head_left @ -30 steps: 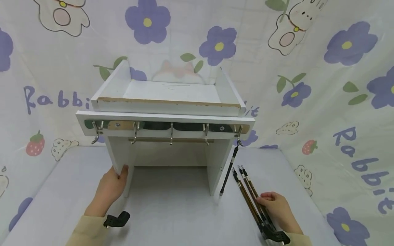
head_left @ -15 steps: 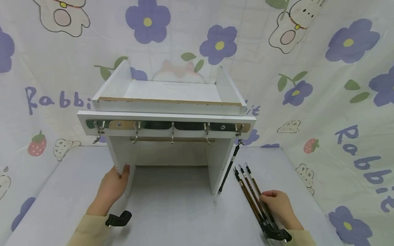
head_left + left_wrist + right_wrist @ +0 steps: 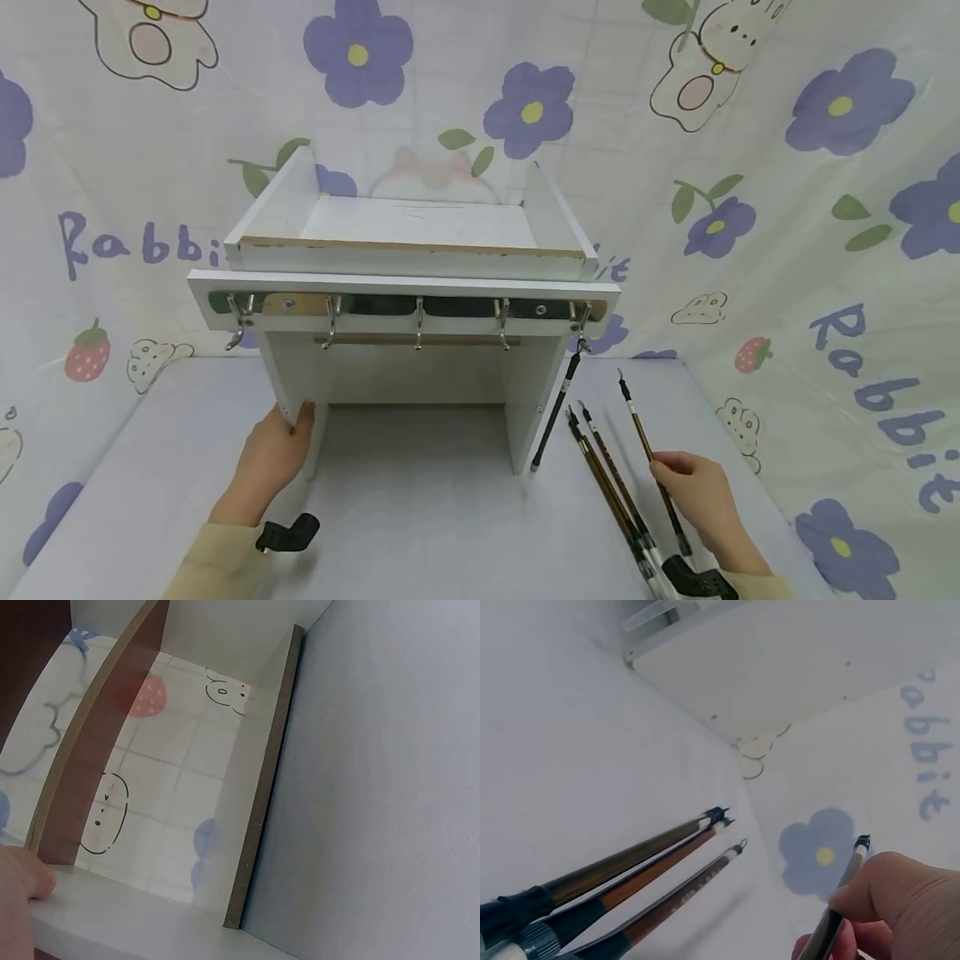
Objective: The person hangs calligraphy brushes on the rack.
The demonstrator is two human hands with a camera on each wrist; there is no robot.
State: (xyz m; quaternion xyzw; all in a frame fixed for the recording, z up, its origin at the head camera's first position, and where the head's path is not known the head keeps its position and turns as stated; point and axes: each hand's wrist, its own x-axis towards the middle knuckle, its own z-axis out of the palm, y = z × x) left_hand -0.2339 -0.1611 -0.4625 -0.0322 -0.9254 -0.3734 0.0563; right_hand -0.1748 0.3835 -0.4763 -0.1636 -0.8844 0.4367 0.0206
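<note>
My right hand [image 3: 697, 492] pinches a calligraphy brush [image 3: 642, 433] by its shaft, the looped end pointing up and away. Left of it several more calligraphy brushes [image 3: 611, 483] lie side by side on the table, loops toward the back. A white wooden rack [image 3: 412, 262] with a row of metal hooks [image 3: 418, 323] stands in the middle. From its rightmost hook hangs a dark brush [image 3: 557, 412]. My left hand [image 3: 272, 450] grips the front edge of the rack's left side panel; in the left wrist view the thumb [image 3: 37, 877] shows against the white board.
The white table [image 3: 420, 533] reaches back to a patterned curtain [image 3: 450, 100] behind and at the right. The rack's right side panel [image 3: 536, 400] stands between its inner space and the loose brushes.
My right hand has drawn one brush away from the others, to the right and up. The left hand stays on the rack, which has not moved.
</note>
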